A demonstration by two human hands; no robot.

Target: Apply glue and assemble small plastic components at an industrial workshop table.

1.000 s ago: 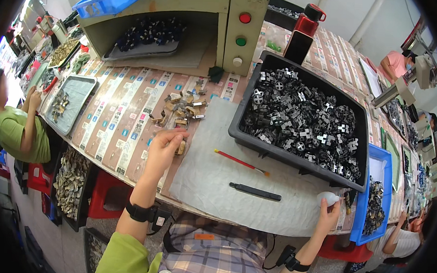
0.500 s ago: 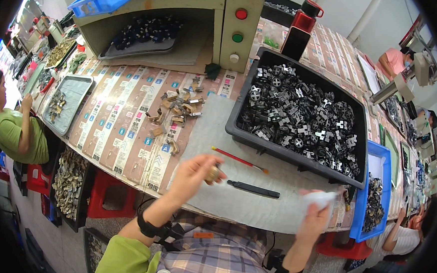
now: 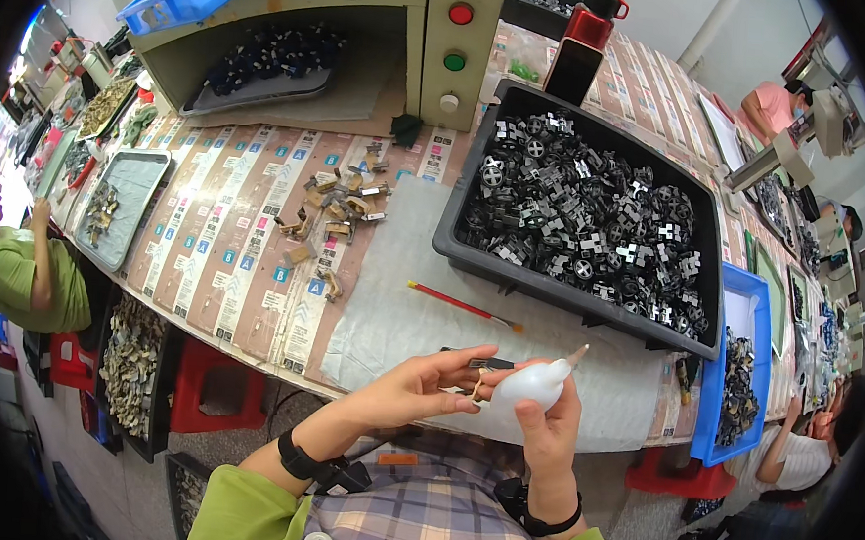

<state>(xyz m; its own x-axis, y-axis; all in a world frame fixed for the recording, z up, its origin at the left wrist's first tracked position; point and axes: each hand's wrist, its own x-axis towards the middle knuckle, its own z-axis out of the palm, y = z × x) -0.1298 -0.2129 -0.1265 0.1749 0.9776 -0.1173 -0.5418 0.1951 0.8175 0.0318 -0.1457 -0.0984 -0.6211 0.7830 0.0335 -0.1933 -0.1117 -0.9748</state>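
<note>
My right hand (image 3: 554, 426) is wrapped round a white squeeze bottle (image 3: 532, 385) with a thin pointed nozzle, tipped up to the right. Close beside it, my left hand (image 3: 423, 388) pinches a small brass-coloured part (image 3: 480, 384) between thumb and fingers; the fingers partly hide its shape. Behind the left fingers lies a dark flat tool (image 3: 455, 355), mostly covered by the hands. A thin red-handled brush (image 3: 460, 305) rests on the pale sheet (image 3: 380, 316) beyond them. Several brass-coloured parts (image 3: 342, 205) are scattered on the table to the left of the sheet.
A large black bin (image 3: 588, 324) of dark parts stands beyond my hands, with a blue tray (image 3: 765, 370) at its right. A beige box with buttons (image 3: 454, 34) and a red bottle (image 3: 591, 22) stand at the back. A metal tray (image 3: 122, 241) and a seated co-worker (image 3: 31, 280) are left.
My right hand has brought the white squeeze bottle leftward, and my left hand has moved right with the small part, so both are now close together. The whole view has shifted slightly.
</note>
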